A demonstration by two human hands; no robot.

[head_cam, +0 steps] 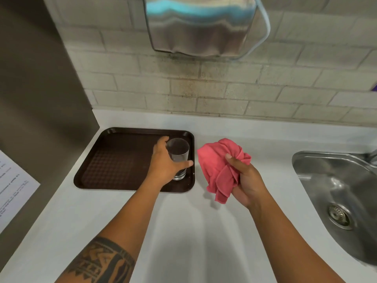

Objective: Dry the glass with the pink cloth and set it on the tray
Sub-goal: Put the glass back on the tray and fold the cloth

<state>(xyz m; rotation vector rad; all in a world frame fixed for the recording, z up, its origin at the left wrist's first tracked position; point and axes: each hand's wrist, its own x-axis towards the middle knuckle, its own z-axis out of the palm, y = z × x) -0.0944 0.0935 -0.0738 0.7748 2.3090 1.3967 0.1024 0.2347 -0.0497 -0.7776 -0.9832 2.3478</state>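
A clear drinking glass (178, 154) stands upright at the right side of the dark brown tray (114, 160), its base on the tray floor. My left hand (163, 162) is wrapped around the glass, thumb in front and fingers behind. Just right of the tray, above the white counter, my right hand (245, 180) grips a bunched pink cloth (219, 166). The cloth hangs clear of the glass and does not touch it.
A steel sink (334, 190) with a drain strainer lies at the right. A metal dispenser (200, 25) hangs on the tiled wall above. A grey panel with a paper sheet (12, 190) borders the counter's left side. White counter (183, 231) lies between my arms.
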